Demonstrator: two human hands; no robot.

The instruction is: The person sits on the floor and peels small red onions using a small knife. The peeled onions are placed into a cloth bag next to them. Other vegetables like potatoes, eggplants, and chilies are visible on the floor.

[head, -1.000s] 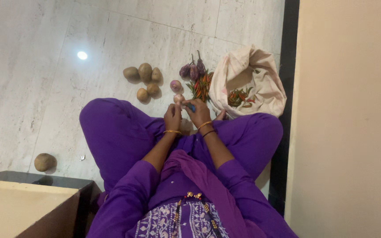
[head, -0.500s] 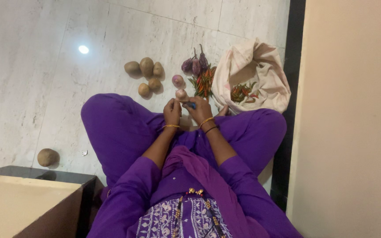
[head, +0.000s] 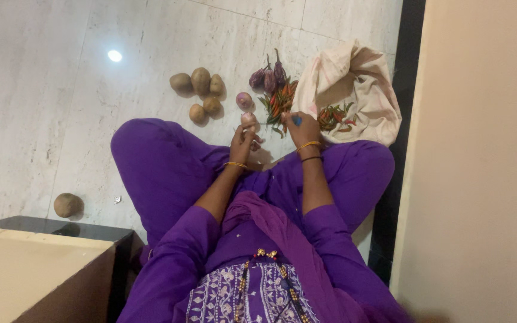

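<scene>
The left hand [head: 242, 139] has its fingers wrapped around a small pink onion [head: 248, 119]. The right hand [head: 302, 127] pinches something small and blue [head: 297, 120], maybe a knife. Just past those fingers lie red and green chillies [head: 278, 103] beside a cream cloth bag [head: 354, 90] on the floor [head: 79, 107].

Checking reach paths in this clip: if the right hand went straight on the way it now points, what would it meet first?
The right hand, closed on a small blue thing, points away from the body across the floor. First in that line looks to be the chilli pile, with the small aubergines beyond; depth is unclear.
</scene>
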